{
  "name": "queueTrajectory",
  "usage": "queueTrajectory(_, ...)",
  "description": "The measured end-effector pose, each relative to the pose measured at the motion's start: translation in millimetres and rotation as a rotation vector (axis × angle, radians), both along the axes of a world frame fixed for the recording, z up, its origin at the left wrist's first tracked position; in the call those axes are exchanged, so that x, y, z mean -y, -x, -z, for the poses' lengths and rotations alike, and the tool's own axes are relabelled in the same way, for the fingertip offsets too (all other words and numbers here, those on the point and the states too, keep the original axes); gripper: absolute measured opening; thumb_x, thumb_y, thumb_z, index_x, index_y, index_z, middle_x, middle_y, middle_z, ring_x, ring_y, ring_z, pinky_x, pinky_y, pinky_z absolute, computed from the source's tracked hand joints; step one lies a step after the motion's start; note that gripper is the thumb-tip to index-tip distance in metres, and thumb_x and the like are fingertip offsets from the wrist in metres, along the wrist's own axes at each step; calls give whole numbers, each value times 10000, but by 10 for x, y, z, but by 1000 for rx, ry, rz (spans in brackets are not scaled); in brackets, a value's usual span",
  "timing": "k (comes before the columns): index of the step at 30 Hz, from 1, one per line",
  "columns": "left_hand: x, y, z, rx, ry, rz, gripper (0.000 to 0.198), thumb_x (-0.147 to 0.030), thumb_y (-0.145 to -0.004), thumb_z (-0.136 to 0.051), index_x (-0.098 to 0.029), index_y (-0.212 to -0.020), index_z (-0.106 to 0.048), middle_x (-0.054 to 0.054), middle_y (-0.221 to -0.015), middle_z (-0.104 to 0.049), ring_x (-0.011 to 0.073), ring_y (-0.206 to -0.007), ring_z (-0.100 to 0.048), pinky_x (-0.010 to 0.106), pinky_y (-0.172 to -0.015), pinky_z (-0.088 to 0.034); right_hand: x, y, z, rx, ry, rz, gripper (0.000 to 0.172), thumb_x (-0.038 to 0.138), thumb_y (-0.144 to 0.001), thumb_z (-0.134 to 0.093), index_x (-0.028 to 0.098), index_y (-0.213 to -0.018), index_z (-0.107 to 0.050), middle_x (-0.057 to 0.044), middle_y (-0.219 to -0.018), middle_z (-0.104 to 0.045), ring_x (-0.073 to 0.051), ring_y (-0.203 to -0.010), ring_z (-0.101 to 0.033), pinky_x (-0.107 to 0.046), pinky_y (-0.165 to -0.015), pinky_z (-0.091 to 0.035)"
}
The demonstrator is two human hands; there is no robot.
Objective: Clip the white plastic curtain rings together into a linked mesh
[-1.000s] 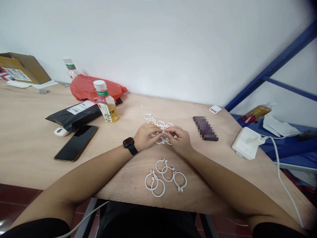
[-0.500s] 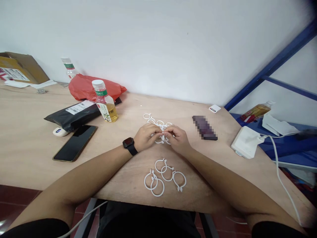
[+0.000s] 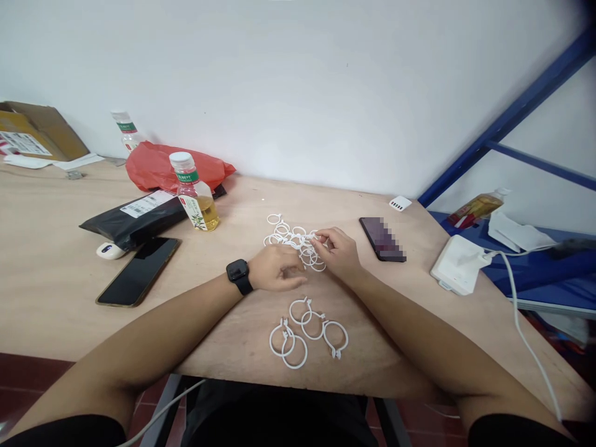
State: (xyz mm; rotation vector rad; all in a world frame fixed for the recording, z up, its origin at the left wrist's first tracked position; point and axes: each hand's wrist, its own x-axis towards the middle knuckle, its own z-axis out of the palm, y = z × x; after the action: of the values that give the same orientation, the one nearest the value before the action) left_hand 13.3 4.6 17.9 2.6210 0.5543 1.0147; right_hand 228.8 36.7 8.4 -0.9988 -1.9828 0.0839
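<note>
A heap of white plastic rings with small clasp ends lies in the middle of the wooden table. My right hand is at the heap's right side, its thumb and fingertips pinched on a white ring there; the fingers partly cover it. Just left and in front of the heap is my left hand, empty, with the thumb stretched apart from the bent fingers. Nearer to me lies a separate group of several white rings, some overlapping, with their clasp ends apart or side by side.
Left of my hands are a phone, a black parcel, a red plastic bag and an upright drink bottle. On the right lie a dark phone, partly pixelated, and a white charger block with a cable.
My hands have come apart from where they met over the heap. The left has drawn back toward me and opened; the right has turned its fingers to the heap's rings.
</note>
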Motion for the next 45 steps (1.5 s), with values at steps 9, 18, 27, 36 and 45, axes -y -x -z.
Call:
queueTrajectory(9, 88, -89, 33, -210, 56, 144, 146, -339, -752, -681, -198, -771, -650, 33, -727, -659, 166, -695, -609, 278, -635, -480, 22, 46, 26, 20, 32, -61, 90, 265, -891, -605, 227, -865, -682, -19, -746, -662, -154, -661, -599, -283, -638, -479)
queueTrajectory(18, 43, -96, 108, -200, -70, -28, 111, -235, -836, -594, -186, -767, -666, 27, -731, -665, 150, -686, -612, 263, -631, -474, 24, 33, 25, -5, 26, -125, 97, 252, -890, -602, 221, -846, -683, -19, -732, -665, -153, -666, -604, -284, -641, -482)
queueTrajectory(27, -34, -24, 103, 203, -129, -361, 114, -255, -889, -606, -173, -920, -679, 75, -894, -678, 171, -834, -636, 297, -754, -527, 121, 64, -5, -36, 80, -369, 180, 299, -903, -590, 213, -1026, -689, -49, -828, -702, -131, -605, -584, -266, -544, -480)
queueTrajectory(36, -50, -29, 91, 214, -129, -307, 146, -258, -913, -576, -181, -934, -698, 79, -902, -691, 170, -846, -651, 311, -774, -540, 126, 84, 7, -39, 79, -296, 130, 273, -904, -588, 227, -947, -702, -35, -792, -707, -137, -607, -595, -285, -606, -505)
queueTrajectory(45, -69, -42, 81, 210, -228, -311, 155, -272, -910, -584, -176, -875, -700, 74, -861, -706, 164, -810, -651, 307, -744, -531, 187, 124, -10, -42, 118, -223, 93, 271, -879, -615, 218, -870, -691, -20, -729, -697, -136, -586, -595, -271, -583, -488)
